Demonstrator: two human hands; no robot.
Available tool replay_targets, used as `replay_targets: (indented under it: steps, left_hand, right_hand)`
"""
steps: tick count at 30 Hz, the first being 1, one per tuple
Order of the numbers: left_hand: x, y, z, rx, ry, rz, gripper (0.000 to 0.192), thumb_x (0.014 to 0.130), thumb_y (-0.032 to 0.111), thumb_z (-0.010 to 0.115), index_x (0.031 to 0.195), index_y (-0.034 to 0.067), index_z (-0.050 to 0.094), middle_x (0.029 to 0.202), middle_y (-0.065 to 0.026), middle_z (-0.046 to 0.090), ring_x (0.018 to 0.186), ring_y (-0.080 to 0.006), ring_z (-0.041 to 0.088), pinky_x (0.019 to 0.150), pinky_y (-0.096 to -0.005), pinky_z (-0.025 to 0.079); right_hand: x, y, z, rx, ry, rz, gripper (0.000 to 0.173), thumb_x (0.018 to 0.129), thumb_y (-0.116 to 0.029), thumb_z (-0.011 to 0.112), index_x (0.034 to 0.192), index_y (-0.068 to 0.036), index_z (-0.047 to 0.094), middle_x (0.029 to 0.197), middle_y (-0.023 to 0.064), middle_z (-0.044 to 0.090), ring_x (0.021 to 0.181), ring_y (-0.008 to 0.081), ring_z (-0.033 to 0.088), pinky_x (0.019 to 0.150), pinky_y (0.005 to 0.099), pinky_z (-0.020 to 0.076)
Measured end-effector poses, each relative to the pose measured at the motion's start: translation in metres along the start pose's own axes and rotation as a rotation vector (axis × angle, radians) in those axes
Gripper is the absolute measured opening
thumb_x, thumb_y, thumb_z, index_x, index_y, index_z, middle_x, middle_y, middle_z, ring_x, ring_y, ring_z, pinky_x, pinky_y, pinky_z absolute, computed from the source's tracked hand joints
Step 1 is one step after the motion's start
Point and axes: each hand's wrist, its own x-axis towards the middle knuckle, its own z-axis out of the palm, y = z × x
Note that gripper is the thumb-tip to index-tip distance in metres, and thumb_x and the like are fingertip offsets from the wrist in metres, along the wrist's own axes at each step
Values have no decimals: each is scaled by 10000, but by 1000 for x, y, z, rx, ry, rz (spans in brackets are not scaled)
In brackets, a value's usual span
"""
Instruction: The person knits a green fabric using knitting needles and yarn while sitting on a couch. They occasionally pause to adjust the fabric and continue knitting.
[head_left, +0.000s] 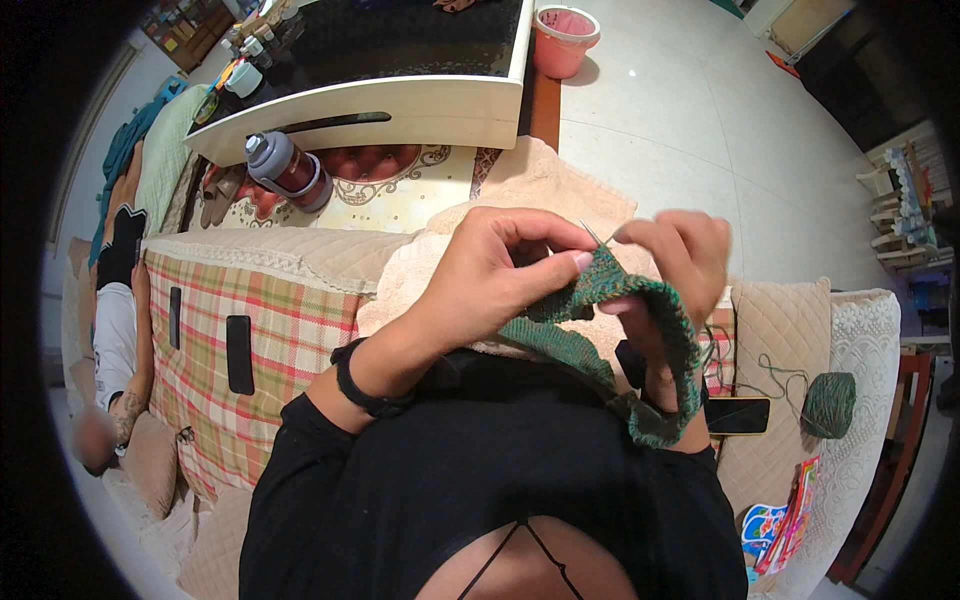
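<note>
My left hand (495, 274) pinches the edge of a green knitted strip (675, 322) and a thin knitting needle (590, 231) between thumb and forefinger. Opposite it, my right hand (679, 259), slightly blurred, holds a second needle whose shaft is mostly hidden; the needles cross at the knitting's top corner. The strip loops over my right wrist and hangs down by my forearm. A ball of green yarn (829, 405) lies on the sofa at the right, with loose strands running from it toward the knitting.
A smartphone (739, 416) lies by my right arm, two dark devices on the plaid sofa cover (202, 375). A large grey jug (289, 172) stands before the coffee table (360, 112). A pink bucket (566, 41) stands beyond. Another person (116, 337) reclines at far left.
</note>
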Motion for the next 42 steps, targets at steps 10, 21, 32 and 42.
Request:
replay_targets:
  steps: [10,21,32,42]
  left_hand:
    - [5,-4,-7,-112,25,-40,148,876,59,655,995,-28,664,919,-73,682,834,-90,631,744,-227,513]
    - [4,-1,-6,-218,64,9,145,861,91,709,959,-13,684,849,-41,690,763,-64,627,713,-205,514]
    - [5,-6,4,-135,75,80,154,886,66,674,1009,-26,683,883,-53,698,779,-70,640,717,-209,525]
    - [9,1,0,-232,36,-76,177,910,118,650,1006,-22,698,960,-82,701,849,-96,651,784,-239,533]
  right_hand:
    - [1,3,-5,161,6,-57,503,729,-547,732,913,-79,737,815,31,534,735,181,476,623,299,384]
    - [-7,-3,-16,266,11,30,299,793,-397,722,867,-107,737,783,-4,536,724,168,460,590,292,360]
    - [-9,5,1,21,125,-170,323,739,-399,757,869,-115,673,876,15,542,830,198,486,671,321,428]
    - [-8,1,4,-34,148,-261,292,644,-286,749,858,-112,654,903,10,543,833,215,502,688,318,444]
